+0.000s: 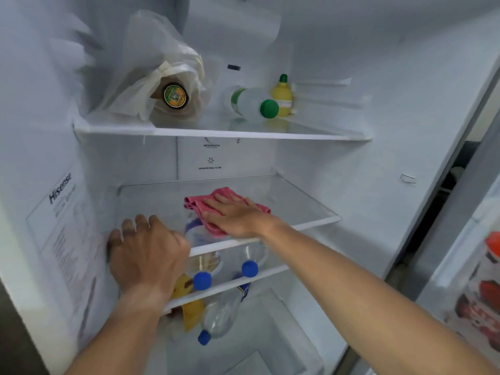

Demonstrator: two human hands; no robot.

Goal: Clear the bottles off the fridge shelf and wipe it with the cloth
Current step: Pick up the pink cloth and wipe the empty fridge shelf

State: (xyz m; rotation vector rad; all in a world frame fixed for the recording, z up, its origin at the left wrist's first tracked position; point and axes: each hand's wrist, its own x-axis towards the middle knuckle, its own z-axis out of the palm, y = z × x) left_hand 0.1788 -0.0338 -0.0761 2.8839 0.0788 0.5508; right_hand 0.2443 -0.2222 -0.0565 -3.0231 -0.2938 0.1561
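Cool diffuse light, blurred wide-angle edges

White fridge interior [378, 77], Hisense label [61, 188] on left wall, dim room gap [460, 171] at right.

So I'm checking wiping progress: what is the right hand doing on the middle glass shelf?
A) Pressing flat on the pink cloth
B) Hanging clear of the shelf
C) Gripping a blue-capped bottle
A: the right hand lies palm-down, fingers spread, on the pink cloth spread on the middle glass shelf.

"Hisense" on left-wall sticker [61, 188]; "REFRIGERATOR", "DEODORIZING FILTER" on back panel [210, 158]
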